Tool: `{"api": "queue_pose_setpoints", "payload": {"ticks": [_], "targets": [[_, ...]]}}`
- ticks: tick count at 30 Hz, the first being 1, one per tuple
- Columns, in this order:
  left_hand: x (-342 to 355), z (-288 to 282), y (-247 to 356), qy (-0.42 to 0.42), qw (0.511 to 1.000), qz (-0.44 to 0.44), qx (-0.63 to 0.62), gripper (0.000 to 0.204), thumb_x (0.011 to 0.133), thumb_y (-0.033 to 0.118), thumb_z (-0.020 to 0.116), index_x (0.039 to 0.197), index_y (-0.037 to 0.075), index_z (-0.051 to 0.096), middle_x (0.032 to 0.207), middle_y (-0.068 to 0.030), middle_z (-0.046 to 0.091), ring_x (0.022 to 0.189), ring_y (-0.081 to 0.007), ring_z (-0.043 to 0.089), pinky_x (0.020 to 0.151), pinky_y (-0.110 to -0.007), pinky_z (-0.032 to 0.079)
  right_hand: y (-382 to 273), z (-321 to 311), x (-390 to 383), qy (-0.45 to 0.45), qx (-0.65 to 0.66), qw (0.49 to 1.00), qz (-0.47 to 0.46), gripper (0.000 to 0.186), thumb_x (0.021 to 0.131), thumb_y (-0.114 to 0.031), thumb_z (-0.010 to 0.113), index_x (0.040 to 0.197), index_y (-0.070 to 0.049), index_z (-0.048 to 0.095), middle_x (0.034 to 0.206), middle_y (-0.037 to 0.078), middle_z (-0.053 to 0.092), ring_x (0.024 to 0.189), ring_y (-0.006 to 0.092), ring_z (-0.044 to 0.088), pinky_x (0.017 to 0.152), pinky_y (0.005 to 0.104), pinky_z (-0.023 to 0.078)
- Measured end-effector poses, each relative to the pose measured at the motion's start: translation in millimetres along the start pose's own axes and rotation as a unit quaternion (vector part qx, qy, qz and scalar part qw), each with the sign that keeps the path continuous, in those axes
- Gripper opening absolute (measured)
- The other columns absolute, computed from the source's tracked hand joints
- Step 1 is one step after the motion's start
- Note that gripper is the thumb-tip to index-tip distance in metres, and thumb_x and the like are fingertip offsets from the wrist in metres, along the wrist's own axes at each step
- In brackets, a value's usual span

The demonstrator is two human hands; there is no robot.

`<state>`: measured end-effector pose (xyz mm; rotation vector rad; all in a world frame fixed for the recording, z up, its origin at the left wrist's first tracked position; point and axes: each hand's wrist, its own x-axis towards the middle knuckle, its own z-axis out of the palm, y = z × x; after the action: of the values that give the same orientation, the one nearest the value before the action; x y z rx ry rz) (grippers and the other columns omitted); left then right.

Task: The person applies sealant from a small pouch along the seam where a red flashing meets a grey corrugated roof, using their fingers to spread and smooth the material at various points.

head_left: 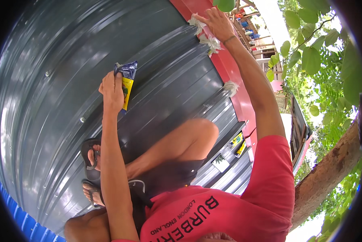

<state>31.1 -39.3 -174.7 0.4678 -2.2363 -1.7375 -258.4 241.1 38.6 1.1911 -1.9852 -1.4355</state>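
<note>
A person in a red shirt crouches on a dark grey corrugated metal roof (48,101), both arms stretched out ahead, sandalled feet (91,161) tucked beneath. At the left of the frame, the left hand (112,90) is closed on a small blue and yellow packet (127,82), thumb and fingers pinching its lower half so that the torn-looking blue top stands clear above the knuckles. The packet's long axis runs along the line of the forearm, pointing away from the body, and it sits at roughly mid-reach, just off the roof sheet.

Further right and farther from the body, the right hand (219,22) is extended to the red edge strip (233,76) of the roof, fingers spread and pressing on a wad of pale, fibrous material (198,25) at the seam. A second wad (211,42) lies just below that hand, against the wrist, and a third (230,86) sits lower down the same red strip, well apart from either hand. The right hand is flat on the material rather than gripping it, as far as can be told.

So the packet lies down-left of the wads, with the seam up and to the right of it; the right hand is already at the seam, the left well short of it. Two small yellow tubes (238,144) rest near the right knee by the roof edge. Leaves and a tree trunk (330,173) fill the right margin.
</note>
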Motion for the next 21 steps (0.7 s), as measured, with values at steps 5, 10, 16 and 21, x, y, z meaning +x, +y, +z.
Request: {"api": "queue_pose_setpoints", "payload": {"ticks": [5, 10, 16, 21], "targets": [[-1, 0, 0, 0.007, 1.0, 0.003, -0.003, 0.036, 0.109, 0.034, 0.043, 0.123, 0.006, 0.061, 0.121, -0.0131, 0.063, 0.124, -0.0295, 0.052, 0.113, -0.045, 0.023, 1, -3, 2, -0.002, 0.074, 0.995, 0.06, 0.06, 0.09, -0.017, 0.061, 0.147, -0.029, 0.048, 0.135, 0.006, 0.053, 0.14, 0.0292, 0.04, 0.114, 0.0488, 0.03], [0, -1, -8, 0.003, 1.0, 0.0, 0.0, 0.036, 0.108, 0.033, 0.044, 0.125, 0.005, 0.06, 0.122, -0.0136, 0.062, 0.125, -0.0296, 0.052, 0.113, -0.044, 0.023, -10, -28, 0, 0.005, 0.074, 0.997, -0.024, 0.056, 0.089, -0.017, 0.061, 0.144, -0.03, 0.052, 0.125, 0.003, 0.056, 0.126, 0.025, 0.047, 0.11, 0.0438, 0.033], [3, 0, -10, -0.012, 1.0, -0.008, -0.02, 0.036, 0.108, 0.033, 0.045, 0.125, 0.005, 0.061, 0.123, -0.0139, 0.062, 0.125, -0.0299, 0.052, 0.113, -0.044, 0.022, -14, -17, -9, 0.019, 0.042, 0.998, -0.038, 0.06, 0.088, -0.019, 0.064, 0.145, -0.032, 0.051, 0.116, 0.001, 0.057, 0.115, 0.0222, 0.048, 0.105, 0.0408, 0.033], [3, -1, -8, -0.017, 1.0, -0.013, -0.019, 0.037, 0.108, 0.034, 0.044, 0.124, 0.006, 0.061, 0.123, -0.0142, 0.062, 0.126, -0.0303, 0.051, 0.113, -0.044, 0.022, 0, -7, -25, 0.074, 0.046, 0.995, -0.051, 0.069, 0.087, -0.015, 0.064, 0.151, -0.034, 0.044, 0.113, 0.002, 0.056, 0.112, 0.0222, 0.048, 0.103, 0.0409, 0.033]]}}
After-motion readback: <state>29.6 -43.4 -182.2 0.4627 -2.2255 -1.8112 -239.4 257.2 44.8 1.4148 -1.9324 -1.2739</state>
